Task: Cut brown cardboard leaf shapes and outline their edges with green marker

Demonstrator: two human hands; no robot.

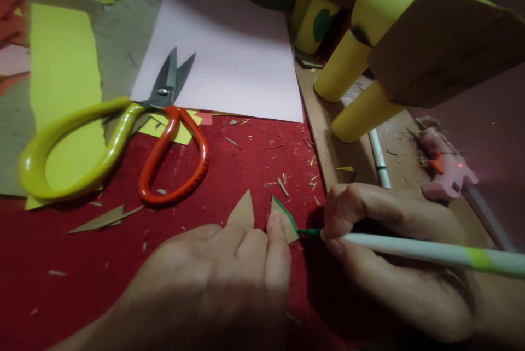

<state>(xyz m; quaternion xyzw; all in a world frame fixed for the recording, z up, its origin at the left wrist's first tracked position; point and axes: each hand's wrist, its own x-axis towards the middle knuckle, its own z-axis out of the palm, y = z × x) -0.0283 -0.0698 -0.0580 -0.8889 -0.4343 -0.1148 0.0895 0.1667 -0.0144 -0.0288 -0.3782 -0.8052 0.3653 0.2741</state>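
Note:
In the head view, my left hand (229, 269) rests on the red surface with its fingers bent together. One fingertip presses down a small pointed cardboard piece (292, 232) with a green right edge. Another pointed cardboard piece (243, 211), plain brown, pokes out from beneath the same hand. My right hand (394, 285) pinches a white felt-tip marker (426, 248) with a yellow-green band. The marker's green tip touches the lower right corner of the green-edged piece. The covered part of both pieces is hidden by my left hand.
Scissors (166, 91) with yellow and red handles lie half open beside yellow paper (65, 61). White paper (229, 61) lies behind. At right stand yellow tubes (365, 110) under a cardboard piece, a pink glue gun (445, 168) and another marker (379, 159). Scraps litter the red surface (254, 159).

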